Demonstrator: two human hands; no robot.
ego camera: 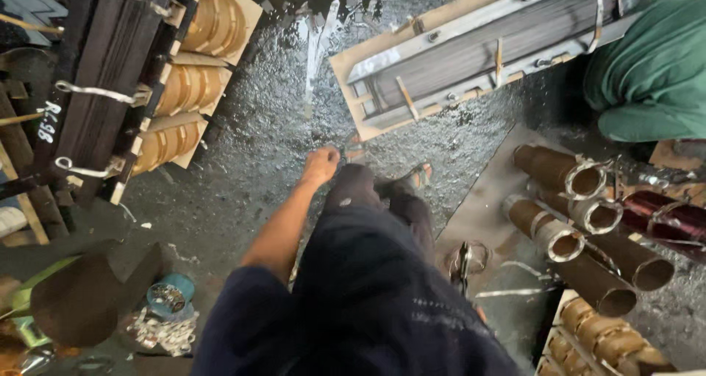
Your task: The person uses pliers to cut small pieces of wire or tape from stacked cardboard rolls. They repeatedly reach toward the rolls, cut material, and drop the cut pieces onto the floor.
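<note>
One hand (321, 164) shows, the left, reaching down to the debris-strewn floor (250, 163) toward a small metal tool (351, 149) by the sandalled foot (416, 176). Its grip looks closed, though on what is unclear. The tool's long axis seems to point up-frame toward the wooden-framed core (471, 52). Metal scraps underfoot could cause a slip. The right hand is hidden.

Brown cardboard tubes (588, 236) piled on the right, copper-wound coils (193, 89) up left, green cloth bundle (654, 67) top right, wet floor (272, 126).
</note>
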